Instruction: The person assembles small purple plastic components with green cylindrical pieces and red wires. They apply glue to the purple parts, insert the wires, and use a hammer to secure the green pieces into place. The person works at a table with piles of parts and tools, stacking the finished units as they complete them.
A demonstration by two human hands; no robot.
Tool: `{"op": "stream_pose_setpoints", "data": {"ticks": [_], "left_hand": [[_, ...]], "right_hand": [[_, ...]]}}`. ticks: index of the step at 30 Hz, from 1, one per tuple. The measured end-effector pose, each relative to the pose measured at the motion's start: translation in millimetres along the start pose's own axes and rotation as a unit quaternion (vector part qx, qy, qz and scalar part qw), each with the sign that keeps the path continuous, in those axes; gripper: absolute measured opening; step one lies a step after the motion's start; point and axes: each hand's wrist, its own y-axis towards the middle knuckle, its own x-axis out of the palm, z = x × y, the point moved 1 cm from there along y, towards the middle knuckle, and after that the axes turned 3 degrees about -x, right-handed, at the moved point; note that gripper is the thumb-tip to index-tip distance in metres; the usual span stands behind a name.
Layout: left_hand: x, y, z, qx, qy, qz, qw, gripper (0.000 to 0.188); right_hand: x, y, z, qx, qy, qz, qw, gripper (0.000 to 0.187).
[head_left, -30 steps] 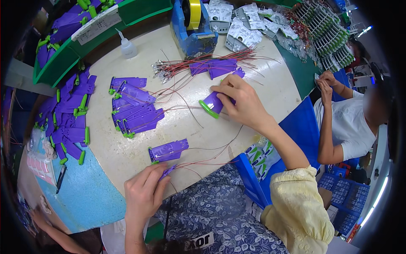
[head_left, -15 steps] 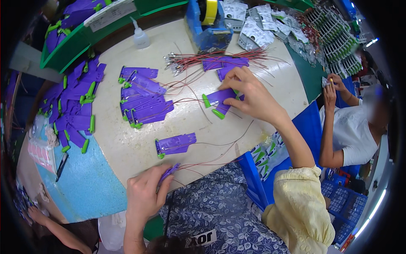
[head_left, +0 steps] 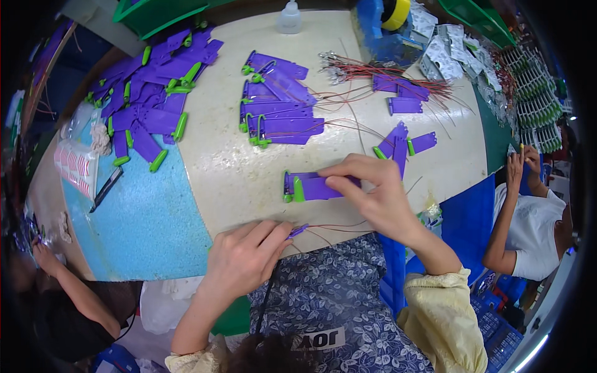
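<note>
Close to the front edge of the table, my left hand [head_left: 245, 255] pinches a small purple plastic part [head_left: 298, 230] with thin red wires trailing right. My right hand [head_left: 375, 193] grips a flat purple panel with a green end [head_left: 314, 189] between thumb and fingers. This panel lies over or against another purple part with a green-tipped end [head_left: 288, 186] on the table; how far they touch is hidden. Beyond my right hand, loose purple panels with green ends [head_left: 398, 144] lie crossed. A stack of wired purple parts [head_left: 280, 102] sits farther back.
At left is a heap of purple panels [head_left: 146, 118], beside a blue mat [head_left: 143, 217] with a black pen-like tool [head_left: 107, 188]. Wire bundles [head_left: 354, 67], a white bottle [head_left: 289, 18] and a tape dispenser [head_left: 385, 40] stand behind. A co-worker's hands [head_left: 522, 163] are at right.
My right hand has come nearer and taken a purple panel from the loose ones to the part lying in front. The left still pinches its wired part. The whole view has shifted.
</note>
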Motion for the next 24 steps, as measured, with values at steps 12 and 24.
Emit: {"op": "stream_pose_setpoints", "data": {"ticks": [12,24], "left_hand": [[-6,8,-4,-0.051,-0.014,0.008,0.999,0.022],[-3,34,7,-0.053,-0.271,0.073,0.958,0.033]], "right_hand": [[50,0,-2,-0.118,-0.211,0.017,0.97,0.042],[23,-1,1,0.163,0.363,-0.087,0.913,0.033]]}}
